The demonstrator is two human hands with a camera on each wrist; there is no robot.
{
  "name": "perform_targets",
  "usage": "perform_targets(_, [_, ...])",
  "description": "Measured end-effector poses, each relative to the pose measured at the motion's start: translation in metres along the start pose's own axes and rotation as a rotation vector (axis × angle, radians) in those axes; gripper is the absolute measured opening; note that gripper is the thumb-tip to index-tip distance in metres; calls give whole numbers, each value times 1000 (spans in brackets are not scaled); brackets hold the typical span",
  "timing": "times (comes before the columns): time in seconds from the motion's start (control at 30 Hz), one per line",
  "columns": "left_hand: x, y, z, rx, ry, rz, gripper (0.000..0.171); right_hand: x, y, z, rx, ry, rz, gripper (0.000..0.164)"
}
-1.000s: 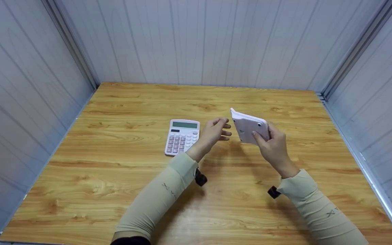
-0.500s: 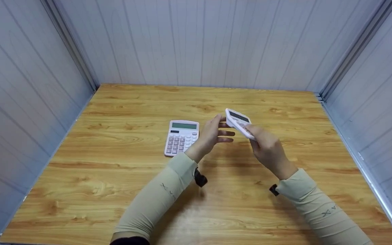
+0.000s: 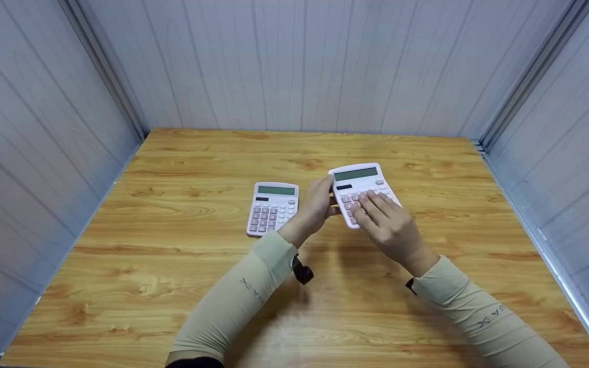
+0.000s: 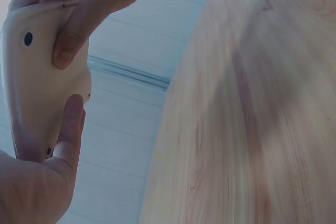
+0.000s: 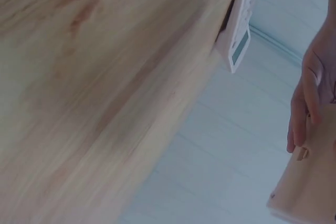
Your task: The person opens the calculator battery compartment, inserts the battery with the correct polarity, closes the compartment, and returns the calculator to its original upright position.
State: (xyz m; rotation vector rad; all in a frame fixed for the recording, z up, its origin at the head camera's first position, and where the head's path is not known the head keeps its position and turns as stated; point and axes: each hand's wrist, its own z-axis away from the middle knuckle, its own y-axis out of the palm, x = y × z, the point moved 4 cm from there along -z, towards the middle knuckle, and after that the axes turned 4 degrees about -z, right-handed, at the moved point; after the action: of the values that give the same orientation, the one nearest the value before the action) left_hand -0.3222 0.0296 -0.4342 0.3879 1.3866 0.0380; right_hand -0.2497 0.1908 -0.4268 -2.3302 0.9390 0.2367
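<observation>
Wooden table (image 3: 172, 266), grey panelled walls (image 3: 299, 61)

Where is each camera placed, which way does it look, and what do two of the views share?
Head: above, looking forward and down at the table; shows both sleeves, left hand, right hand, held calculator, second calculator.
Left wrist: low, looking up along the left hand at the held calculator's underside; fingers of both hands show.
Right wrist: low, looking across the table at the second calculator; fingers show.
Shared: all views show the held calculator.

Place: a small enclosed recording booth
Walls: pale grey ribbed panels (image 3: 299, 61) on three sides
Surface: wooden table (image 3: 172, 266), wall to wall
</observation>
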Motion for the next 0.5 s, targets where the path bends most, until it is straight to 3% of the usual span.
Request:
perform_targets(0.3, [0,-1,1,-21,-1,11,44,5,4,6,-1,-60,45,21])
perform_targets(0.5, [3,-5,-3,-23,-9,13,45,0,7,7,108,-25,27,27])
